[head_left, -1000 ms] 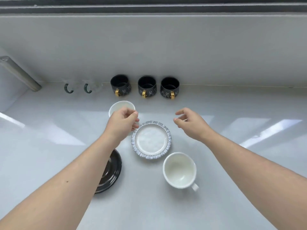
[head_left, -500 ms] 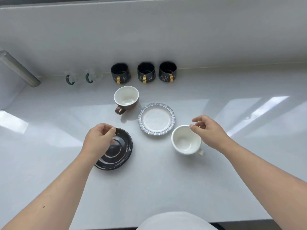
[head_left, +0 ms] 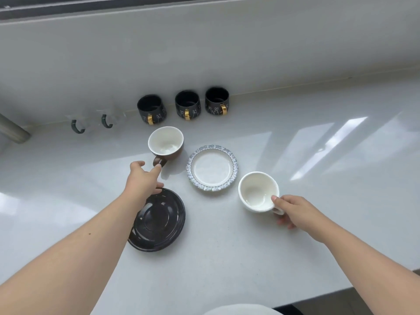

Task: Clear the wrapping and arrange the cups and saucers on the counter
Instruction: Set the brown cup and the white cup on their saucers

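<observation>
Ahead of the left hand stands the brown cup, the black saucer just under its wrist. The patterned saucer fills the gap between both hands. Right of the right hand the counter lies bare.

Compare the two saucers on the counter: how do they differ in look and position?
The dark saucer is glossy black and plain-rimmed; the white saucer has a frilled blue-patterned rim. The dark saucer looks larger, though it lies nearer the camera, partly under the left forearm; the white saucer lies uncovered between the two cups. Both are round, empty and flat on the counter.
</observation>
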